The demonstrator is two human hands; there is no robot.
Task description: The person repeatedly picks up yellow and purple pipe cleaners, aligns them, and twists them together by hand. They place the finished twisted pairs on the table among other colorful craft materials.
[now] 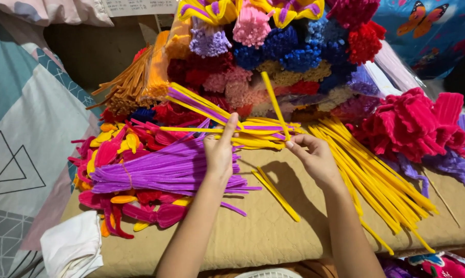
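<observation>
**Inspector:** Report on the hands.

**Assistant:** The left hand [219, 149] has its fingers clenched on a fan of yellow and purple pipe cleaners [227, 123], held level just above the surface, thumb pointing up. The right hand [314, 157] pinches a single yellow pipe cleaner [274, 105] near its lower end; it stands tilted, and its foot meets the fan where the two hands come close together. Judged from the grip, the left hand steadies the bundle so the right can work one stem against it.

**Inspector:** Surroundings?

**Assistant:** Under the left forearm lies a tied purple pipe cleaner bundle [165, 172], on top of scattered red, pink and yellow shaped pieces [114, 149]. Right of the right hand, a loose spread of yellow pipe cleaners [376, 175] lies within easy reach. Two yellow stems [276, 194] lie between the forearms. A heap of packed pipe cleaners in many colours [273, 51] stands behind, folded pink ones [412, 126] at right. All rest on a tan quilted mat [273, 231]; a white cloth [73, 247] lies at its left corner.
</observation>
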